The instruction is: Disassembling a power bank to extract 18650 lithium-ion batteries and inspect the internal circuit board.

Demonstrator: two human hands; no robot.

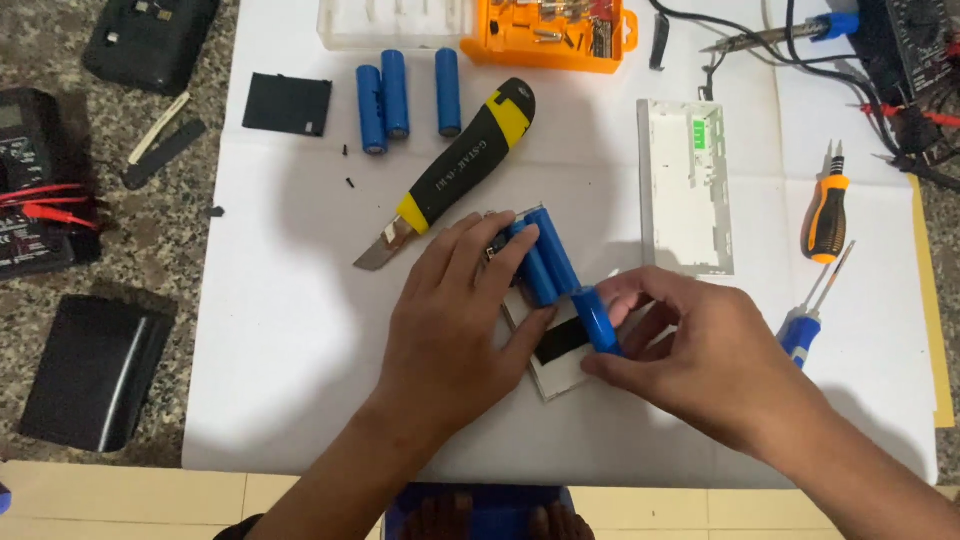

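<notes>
My left hand [455, 320] presses down on a white tray-like casing [560, 375] and touches two blue cylindrical battery cells [543, 258] lying side by side in it. My right hand [700, 350] pinches a third blue cell [597, 320] between thumb and fingers, tilted up at the casing's right end. A black patch [560, 342] shows on the casing under that cell. A black and yellow utility knife [455, 170] lies just above my left hand with its blade out.
Three loose blue cells [400, 95] and a black square piece [288, 103] lie at the top left of the white sheet. A white casing cover [685, 190], two screwdrivers [826, 210], an orange parts box [550, 35], a soldering iron [780, 35] and multimeters [35, 180] surround the spot.
</notes>
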